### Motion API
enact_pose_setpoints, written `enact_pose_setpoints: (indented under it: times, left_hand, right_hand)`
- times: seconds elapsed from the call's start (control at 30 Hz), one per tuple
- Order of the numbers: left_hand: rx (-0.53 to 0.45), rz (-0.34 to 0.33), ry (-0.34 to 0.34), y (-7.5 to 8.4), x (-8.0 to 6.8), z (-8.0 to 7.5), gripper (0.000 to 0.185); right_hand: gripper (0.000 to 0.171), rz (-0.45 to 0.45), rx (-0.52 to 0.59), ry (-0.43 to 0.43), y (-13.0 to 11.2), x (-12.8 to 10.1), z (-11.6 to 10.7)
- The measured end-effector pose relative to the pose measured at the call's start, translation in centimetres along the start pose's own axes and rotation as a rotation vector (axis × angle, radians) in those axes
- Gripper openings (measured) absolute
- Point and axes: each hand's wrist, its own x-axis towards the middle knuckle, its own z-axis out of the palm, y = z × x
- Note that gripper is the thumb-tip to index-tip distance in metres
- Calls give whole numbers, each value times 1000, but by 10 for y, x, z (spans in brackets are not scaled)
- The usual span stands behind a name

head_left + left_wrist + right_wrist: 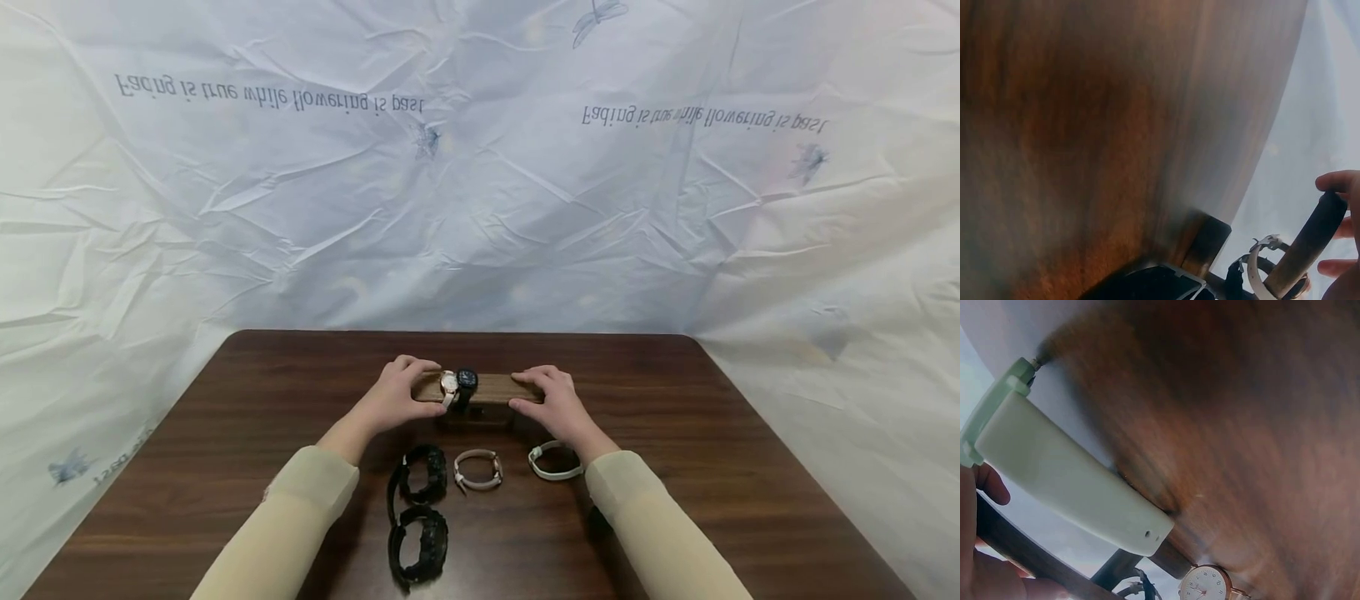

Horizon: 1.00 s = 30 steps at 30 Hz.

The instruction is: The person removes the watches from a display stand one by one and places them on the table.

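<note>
Dark wooden table [225,467]: our left hand [393,398] and right hand [551,404] pinch the ends of a stiff, probably light wooden watch stand [495,388]; two watches [457,383] could slip.

Both arms extend forward in beige sleeves; left hand [393,393] and right hand [553,402] have fingers curled in a grip.

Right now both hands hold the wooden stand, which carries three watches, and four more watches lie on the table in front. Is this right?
Not quite: the stand carries two watches, a white one and a black one, as the head view shows. The left hand and right hand do hold its ends, with four watches in front.
</note>
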Motion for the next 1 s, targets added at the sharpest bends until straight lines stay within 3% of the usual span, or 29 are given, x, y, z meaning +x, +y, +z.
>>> enact_pose_setpoints:
  times: [0.47,1.0]
  left_hand:
    - [-4,5,-5,3,9,4,61]
    - [55,-1,-29,3,13,7,58]
  right_hand:
    - [48,-4,-12,8,-2,0,0]
    - [48,10,-20,5,0,0,0]
